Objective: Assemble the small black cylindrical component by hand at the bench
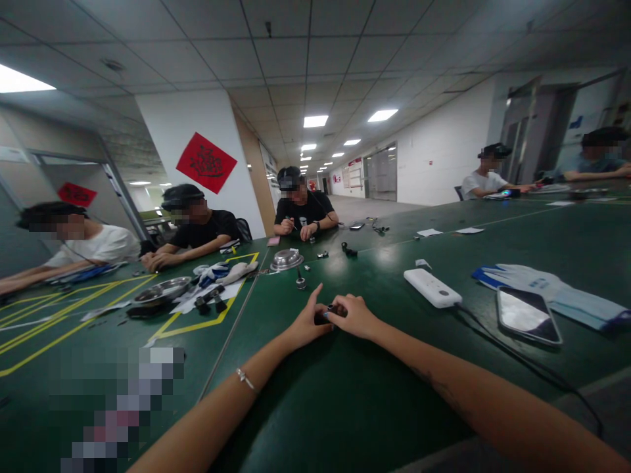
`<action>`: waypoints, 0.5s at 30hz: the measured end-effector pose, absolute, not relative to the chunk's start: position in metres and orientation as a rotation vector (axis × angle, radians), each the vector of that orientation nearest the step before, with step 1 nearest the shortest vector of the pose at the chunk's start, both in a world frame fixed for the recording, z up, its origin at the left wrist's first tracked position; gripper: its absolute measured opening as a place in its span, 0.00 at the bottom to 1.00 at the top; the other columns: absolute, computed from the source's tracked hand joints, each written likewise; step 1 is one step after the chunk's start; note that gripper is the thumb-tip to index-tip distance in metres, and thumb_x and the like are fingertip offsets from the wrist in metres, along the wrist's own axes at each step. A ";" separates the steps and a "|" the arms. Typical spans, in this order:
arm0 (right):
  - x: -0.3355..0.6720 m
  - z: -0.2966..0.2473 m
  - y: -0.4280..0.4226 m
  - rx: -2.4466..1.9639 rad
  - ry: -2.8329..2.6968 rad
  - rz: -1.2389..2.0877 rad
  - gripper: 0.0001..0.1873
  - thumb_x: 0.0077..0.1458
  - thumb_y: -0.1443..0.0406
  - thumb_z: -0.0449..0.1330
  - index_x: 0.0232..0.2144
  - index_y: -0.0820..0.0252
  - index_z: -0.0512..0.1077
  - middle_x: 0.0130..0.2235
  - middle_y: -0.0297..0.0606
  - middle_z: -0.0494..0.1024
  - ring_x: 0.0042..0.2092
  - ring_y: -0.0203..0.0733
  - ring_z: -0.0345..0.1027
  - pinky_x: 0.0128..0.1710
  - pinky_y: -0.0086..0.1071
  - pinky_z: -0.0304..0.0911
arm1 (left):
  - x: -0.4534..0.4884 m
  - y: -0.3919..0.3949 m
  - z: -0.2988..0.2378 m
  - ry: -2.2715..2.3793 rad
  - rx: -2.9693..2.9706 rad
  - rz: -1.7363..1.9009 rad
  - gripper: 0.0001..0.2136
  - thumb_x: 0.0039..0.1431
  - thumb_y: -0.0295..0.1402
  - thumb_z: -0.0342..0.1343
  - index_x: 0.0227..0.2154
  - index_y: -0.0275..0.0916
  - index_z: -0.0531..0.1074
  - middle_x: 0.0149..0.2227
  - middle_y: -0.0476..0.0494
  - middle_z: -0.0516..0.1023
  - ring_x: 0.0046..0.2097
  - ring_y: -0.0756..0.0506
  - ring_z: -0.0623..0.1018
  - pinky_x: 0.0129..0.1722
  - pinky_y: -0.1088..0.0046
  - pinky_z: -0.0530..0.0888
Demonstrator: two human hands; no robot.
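My left hand and my right hand meet just above the green table. Between them is a small dark round part, mostly covered by fingers. Thumb and fingertips of the right hand pinch at its top. The left hand's fingers curl under and around it, while the left thumb points up and away. What kind of part it is, I cannot make out. Beyond the hands a small metal fitting stands upright on the table, and a shiny metal bowl lies farther back.
A white power strip with a black cable, a phone and gloves lie to the right. On the left are a metal dish, cloth gloves and black parts. Several people sit working around the table.
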State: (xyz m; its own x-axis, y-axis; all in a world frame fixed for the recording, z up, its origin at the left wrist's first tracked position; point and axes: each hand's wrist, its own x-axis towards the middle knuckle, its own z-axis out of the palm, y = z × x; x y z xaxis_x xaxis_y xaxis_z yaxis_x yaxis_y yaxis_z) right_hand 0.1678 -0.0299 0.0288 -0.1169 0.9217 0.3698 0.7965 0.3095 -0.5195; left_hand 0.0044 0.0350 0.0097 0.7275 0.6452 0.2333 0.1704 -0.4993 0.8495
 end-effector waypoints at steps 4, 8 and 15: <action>0.169 0.032 -0.029 -1.538 -1.925 0.311 0.13 0.57 0.58 0.52 0.28 0.60 0.69 0.29 0.32 0.71 0.34 0.37 0.62 0.38 0.32 0.51 | 0.004 0.036 0.009 0.629 2.079 0.649 0.46 0.49 0.26 0.59 0.63 0.42 0.32 0.37 0.49 0.71 0.41 0.47 0.72 0.47 0.63 0.66; 0.173 0.030 -0.023 -1.438 -1.918 0.472 0.10 0.57 0.61 0.54 0.28 0.60 0.68 0.27 0.30 0.69 0.31 0.34 0.61 0.34 0.29 0.53 | 0.003 0.037 0.008 0.629 2.087 0.652 0.46 0.49 0.25 0.58 0.63 0.41 0.31 0.39 0.47 0.71 0.42 0.47 0.72 0.48 0.61 0.67; 0.183 0.017 -0.010 -1.358 -1.915 0.767 0.06 0.51 0.67 0.60 0.32 0.63 0.67 0.25 0.28 0.67 0.26 0.30 0.60 0.25 0.23 0.54 | 0.006 0.029 0.008 0.534 2.189 0.821 0.47 0.47 0.22 0.58 0.62 0.48 0.32 0.51 0.41 0.63 0.45 0.47 0.73 0.47 0.63 0.70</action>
